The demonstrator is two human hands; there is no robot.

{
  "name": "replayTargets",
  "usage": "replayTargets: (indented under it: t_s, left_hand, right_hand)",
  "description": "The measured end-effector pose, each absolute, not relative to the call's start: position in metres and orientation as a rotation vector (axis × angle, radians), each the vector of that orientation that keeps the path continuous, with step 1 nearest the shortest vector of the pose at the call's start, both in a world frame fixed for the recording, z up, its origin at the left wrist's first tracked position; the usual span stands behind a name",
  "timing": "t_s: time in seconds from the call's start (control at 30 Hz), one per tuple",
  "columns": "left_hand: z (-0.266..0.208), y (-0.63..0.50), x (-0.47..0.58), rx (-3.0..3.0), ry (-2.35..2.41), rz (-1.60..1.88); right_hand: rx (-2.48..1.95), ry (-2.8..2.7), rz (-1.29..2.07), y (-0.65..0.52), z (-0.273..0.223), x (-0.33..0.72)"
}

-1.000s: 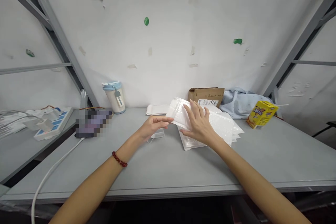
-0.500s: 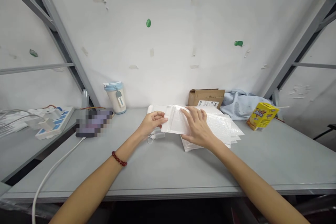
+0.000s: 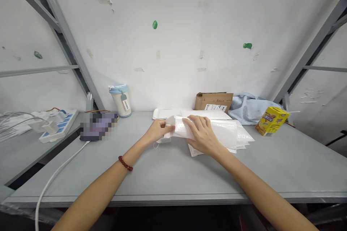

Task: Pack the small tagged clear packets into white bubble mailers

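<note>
A flat, white bubble mailer [image 3: 180, 129] is pinched at its nine-o'clock edge by the left hand [image 3: 157, 132]; it is pressed under the right hand [image 3: 202, 135], fingers spread, above the stacked mailers [image 3: 238, 135].

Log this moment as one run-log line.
left hand: grips bubble mailer end | right hand: flat on mailer | stack of mailers: beneath | surface: grey table

Legible text: none.
Cup [image 3: 120, 99]: hanging tag with print, too small to read.
Cardboard box [image 3: 214, 101]: white label with dark print, unreadable.
Yellow carton [image 3: 271, 120]: coloured lettering on the front, blurred, brand not readable.
</note>
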State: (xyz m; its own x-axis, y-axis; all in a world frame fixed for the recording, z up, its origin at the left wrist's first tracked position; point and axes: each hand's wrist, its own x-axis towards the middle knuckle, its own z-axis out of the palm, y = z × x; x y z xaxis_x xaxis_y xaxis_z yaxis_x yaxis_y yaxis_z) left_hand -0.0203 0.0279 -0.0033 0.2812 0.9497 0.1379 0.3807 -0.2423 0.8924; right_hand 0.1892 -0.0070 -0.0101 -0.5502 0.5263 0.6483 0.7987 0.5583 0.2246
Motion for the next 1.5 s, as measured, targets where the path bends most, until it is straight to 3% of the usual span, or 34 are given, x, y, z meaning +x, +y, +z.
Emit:
replayTargets:
  t_s: [0.27,0.57,0.77,1.07,1.5]
  left_hand:
    - [0.019,0.033,-0.054,1.877,1.225,0.533]
    - [-0.011,0.036,-0.04,2.289,1.218,0.347]
    - [0.004,0.032,-0.044,2.194,1.175,0.524]
    - [0.021,0.041,-0.058,1.553,1.053,1.391]
    - [0.01,0.02,-0.028,1.878,1.222,0.986]
  right_hand:
    - [-1.159,-2.234,-0.701,-0.003,-0.008,0.195]
    - [-1.202,-2.222,-0.58,0.0,-0.008,0.199]
    - [-1.245,-2.213,-0.533,0.002,-0.01,0.199]
    - [-1.308,-2.185,-0.509,0.003,-0.012,0.199]
    - [-1.246,-2.217,-0.474,0.0,-0.012,0.197]
